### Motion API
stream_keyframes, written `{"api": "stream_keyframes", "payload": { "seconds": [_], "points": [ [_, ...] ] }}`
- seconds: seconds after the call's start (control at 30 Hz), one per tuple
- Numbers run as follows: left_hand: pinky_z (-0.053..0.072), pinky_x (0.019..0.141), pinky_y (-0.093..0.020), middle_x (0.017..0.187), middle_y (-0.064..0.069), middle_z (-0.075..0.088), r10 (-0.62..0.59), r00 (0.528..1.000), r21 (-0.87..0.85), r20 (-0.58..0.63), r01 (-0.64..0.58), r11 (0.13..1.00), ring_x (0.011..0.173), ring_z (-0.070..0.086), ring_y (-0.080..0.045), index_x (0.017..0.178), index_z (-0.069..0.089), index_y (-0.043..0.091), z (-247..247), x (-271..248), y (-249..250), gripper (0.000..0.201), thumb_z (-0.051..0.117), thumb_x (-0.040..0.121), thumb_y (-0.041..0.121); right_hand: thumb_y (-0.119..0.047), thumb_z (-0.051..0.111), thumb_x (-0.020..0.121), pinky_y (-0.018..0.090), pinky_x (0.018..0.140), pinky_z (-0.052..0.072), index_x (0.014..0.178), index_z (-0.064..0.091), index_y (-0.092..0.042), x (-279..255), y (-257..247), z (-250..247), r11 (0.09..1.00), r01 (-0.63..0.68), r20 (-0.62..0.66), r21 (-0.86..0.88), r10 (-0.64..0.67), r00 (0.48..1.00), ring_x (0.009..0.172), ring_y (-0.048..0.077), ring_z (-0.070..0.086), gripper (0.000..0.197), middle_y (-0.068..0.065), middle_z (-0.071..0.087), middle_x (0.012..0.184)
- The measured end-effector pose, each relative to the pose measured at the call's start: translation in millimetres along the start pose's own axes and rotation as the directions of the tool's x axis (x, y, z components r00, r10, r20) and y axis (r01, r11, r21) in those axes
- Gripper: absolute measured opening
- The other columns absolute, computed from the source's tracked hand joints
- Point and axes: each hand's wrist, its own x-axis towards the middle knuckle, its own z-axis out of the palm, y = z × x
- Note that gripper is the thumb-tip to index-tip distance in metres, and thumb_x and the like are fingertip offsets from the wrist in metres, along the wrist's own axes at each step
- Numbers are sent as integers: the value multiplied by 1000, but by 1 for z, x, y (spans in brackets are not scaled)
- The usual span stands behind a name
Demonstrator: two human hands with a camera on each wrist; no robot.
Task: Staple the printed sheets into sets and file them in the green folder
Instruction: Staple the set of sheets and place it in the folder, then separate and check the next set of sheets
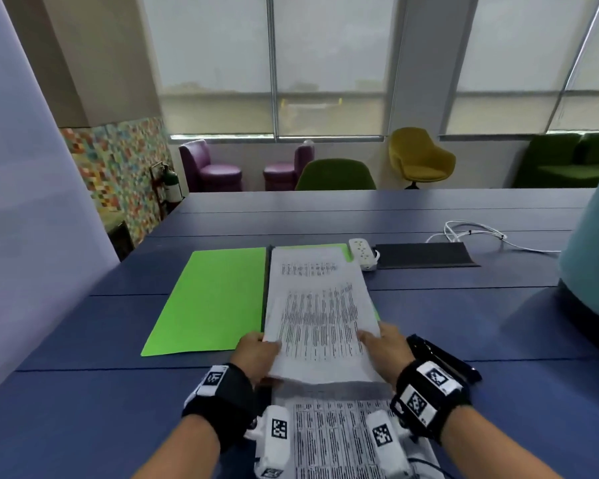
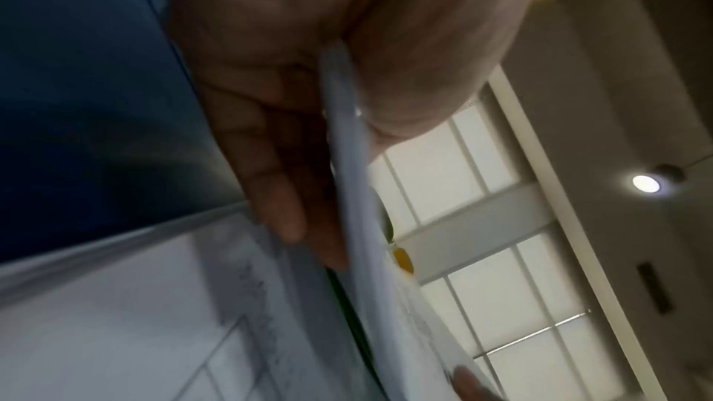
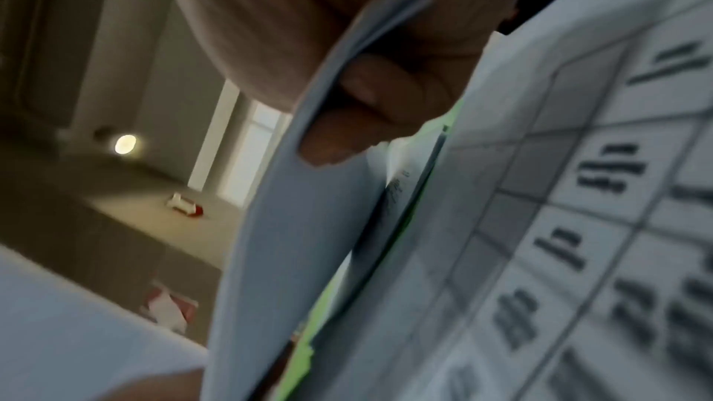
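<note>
My left hand [image 1: 256, 354] and right hand [image 1: 384, 350] each pinch the near edge of a printed set [image 1: 320, 305] above the open green folder [image 1: 211, 299].

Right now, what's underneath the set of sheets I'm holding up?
Under the held set lies the right half of the open green folder; only green slivers show past its edges. Nearer you, another printed sheet lies on the table. The rest is covered.

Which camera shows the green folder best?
The head view: the green folder lies open on the table, its right half under the held sheets. The right wrist shows only a green sliver; the left wrist shows no green.
</note>
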Motion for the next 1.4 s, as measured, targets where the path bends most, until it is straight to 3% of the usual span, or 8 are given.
{"api": "stream_keyframes", "payload": {
  "seconds": [0.3, 0.43, 0.6, 0.7, 0.8, 1.03, 1.27, 1.4],
  "points": [
    [49, 77, -29, 112, -14, 64, 196, 975, 89, -107, -187, 978, 92, 58, -26, 108, 55, 9, 2, 31, 32, 15, 45, 98, 6, -12, 51, 94, 24, 53, 41, 82, 60, -15, 25, -76, -6, 987, 144, -96, 64, -138, 986, 66, 13, 58, 15, 0, 65, 80],
    [52, 65, -24, 107, -12, 62, 212, 964, 51, -160, -207, 977, 89, 58, -27, 110, 54, 10, 6, 45, 48, 16, 43, 99, 6, -9, 51, 88, 23, 54, 44, 72, 59, -16, 42, -109, -11, 980, 144, -116, 141, -128, 985, 62, 19, 58, 19, 1, 62, 70],
    [56, 84, -55, 117, -17, 63, 166, 963, -58, -212, -183, 981, 95, 63, -33, 107, 54, 14, 4, 62, 63, 13, 46, 97, 10, -20, 56, 74, 37, 63, 57, 76, 64, -14, 59, -117, -14, 986, 122, -158, 116, -103, 982, 71, 25, 68, 9, 7, 72, 82],
    [60, 70, -48, 126, -16, 59, 97, 982, -110, -164, -116, 987, 95, 63, -33, 134, 46, 17, 1, 64, 66, 40, 57, 95, 19, -17, 56, 79, 30, 63, 51, 84, 62, -17, 62, -106, -18, 996, 72, -215, -51, -82, 973, 73, 24, 65, 8, 3, 70, 84],
    [51, 97, -45, 141, -14, 53, 107, 983, 139, -152, -86, 987, 121, 57, -32, 149, 33, 18, -11, 64, 54, 76, 72, 85, 32, -18, 54, 81, 30, 73, 44, 98, 55, -18, 57, -86, -24, 961, -24, -192, -275, -30, 981, 91, 29, 61, 17, 4, 64, 97],
    [52, 80, -29, 108, -14, 72, 172, 980, 259, -100, -141, 956, 83, 65, -22, 109, 68, 8, -20, 54, 33, 27, 72, 85, 20, -27, 59, 83, 32, 78, 49, 83, 58, -18, 42, -67, -11, 926, 45, -111, -375, -93, 989, 91, 29, 62, 8, 5, 67, 94],
    [51, 80, -23, 96, -4, 75, 127, 989, 598, 80, -150, 787, 95, 69, -20, 95, 77, 13, -1, 13, 5, 21, 67, 85, 29, -31, 67, 91, 33, 56, 54, 87, 65, -5, -10, -61, 30, 919, 103, 371, -380, 49, 927, 61, 24, 65, 27, 17, 73, 80],
    [54, 81, -23, 96, -2, 77, 174, 981, 667, 85, -186, 722, 91, 70, -17, 90, 80, 16, 3, -2, -9, 21, 59, 86, 19, -32, 71, 75, 26, 56, 47, 79, 55, -18, -28, -28, 45, 807, 95, 280, -582, 89, 956, 69, 22, 66, 21, 5, 69, 75]
  ]
}}
